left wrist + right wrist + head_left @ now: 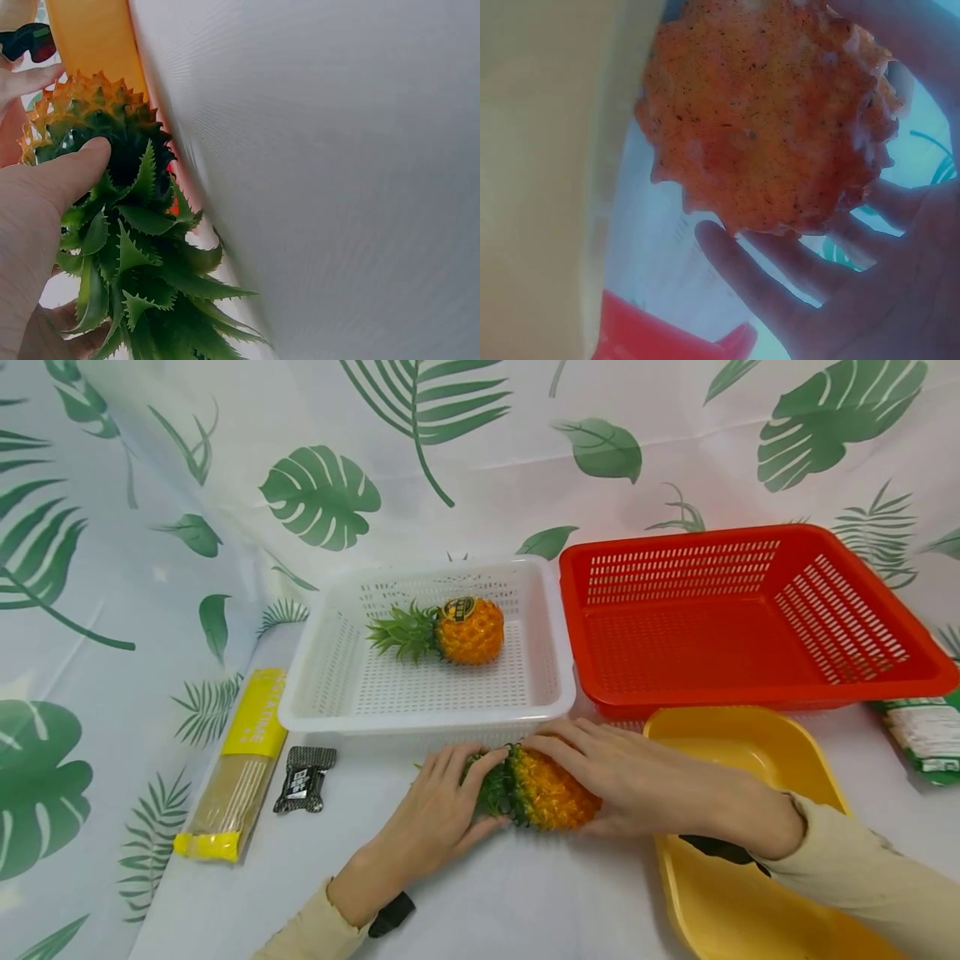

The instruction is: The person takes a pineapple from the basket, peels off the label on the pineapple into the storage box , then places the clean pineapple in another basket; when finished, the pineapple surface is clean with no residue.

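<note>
A small orange-and-green pineapple (557, 792) lies on its side over the white table, just in front of the white basket, its leafy crown toward the left. My left hand (437, 806) grips it at the crown; in the left wrist view the thumb presses where the leaves (142, 247) meet the body. Around the base end curls my right hand (637, 781), fingers over the far side and thumb on the near side. The right wrist view shows the fruit's rounded orange base (765, 127) between thumb and fingers. Part of the crown is hidden behind the left hand.
A second pineapple (471, 633) lies in the white basket (427, 723). Right of it stands a red basket (690, 697), with a yellow tub (678, 893) under the right forearm. At left are a pasta pack (236, 768) and a small dark packet (303, 779); a green packet (926, 735) sits far right.
</note>
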Demonstrator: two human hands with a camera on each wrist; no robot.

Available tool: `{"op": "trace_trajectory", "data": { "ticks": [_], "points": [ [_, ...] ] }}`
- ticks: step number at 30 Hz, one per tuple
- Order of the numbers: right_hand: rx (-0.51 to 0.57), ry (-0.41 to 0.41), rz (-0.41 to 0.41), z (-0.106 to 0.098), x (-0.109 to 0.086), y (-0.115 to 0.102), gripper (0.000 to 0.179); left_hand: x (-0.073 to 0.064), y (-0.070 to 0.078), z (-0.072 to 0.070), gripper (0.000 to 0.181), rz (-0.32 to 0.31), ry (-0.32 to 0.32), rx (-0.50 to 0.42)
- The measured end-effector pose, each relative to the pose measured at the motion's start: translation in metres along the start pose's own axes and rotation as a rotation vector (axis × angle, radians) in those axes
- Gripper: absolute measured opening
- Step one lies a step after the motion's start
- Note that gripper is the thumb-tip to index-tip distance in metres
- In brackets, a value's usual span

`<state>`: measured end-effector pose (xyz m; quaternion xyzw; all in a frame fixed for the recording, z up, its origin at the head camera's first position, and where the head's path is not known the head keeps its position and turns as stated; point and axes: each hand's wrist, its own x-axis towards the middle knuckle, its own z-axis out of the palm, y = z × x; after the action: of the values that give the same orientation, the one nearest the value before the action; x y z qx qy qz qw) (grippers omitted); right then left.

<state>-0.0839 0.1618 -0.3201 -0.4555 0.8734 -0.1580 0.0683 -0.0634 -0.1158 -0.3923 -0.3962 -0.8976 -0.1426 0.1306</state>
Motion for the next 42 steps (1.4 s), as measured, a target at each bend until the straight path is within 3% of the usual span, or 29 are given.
{"op": "trace_trajectory", "data": {
  "ticks": [11, 29, 38, 42],
  "points": [
    [0.035, -0.026, 0.017, 0.008, 0.005, -0.001, 0.094, -0.001, 0.001, 0.001, 0.076, -0.003, -0.004, 0.015],
    [0.074, 0.020, 0.026, 0.009, 0.003, -0.002, 0.089, -0.002, 0.001, -0.007, 0.075, 0.018, 0.003, 0.024],
    [0.151, -0.052, 0.052, -0.022, -0.015, 0.001, 0.091, 0.000, 0.010, -0.023, 0.071, 0.061, 0.086, -0.146],
    [0.186, -0.089, 0.102, -0.042, -0.030, 0.002, 0.088, 0.003, 0.014, -0.034, 0.069, 0.039, 0.103, -0.274]
  ]
}}
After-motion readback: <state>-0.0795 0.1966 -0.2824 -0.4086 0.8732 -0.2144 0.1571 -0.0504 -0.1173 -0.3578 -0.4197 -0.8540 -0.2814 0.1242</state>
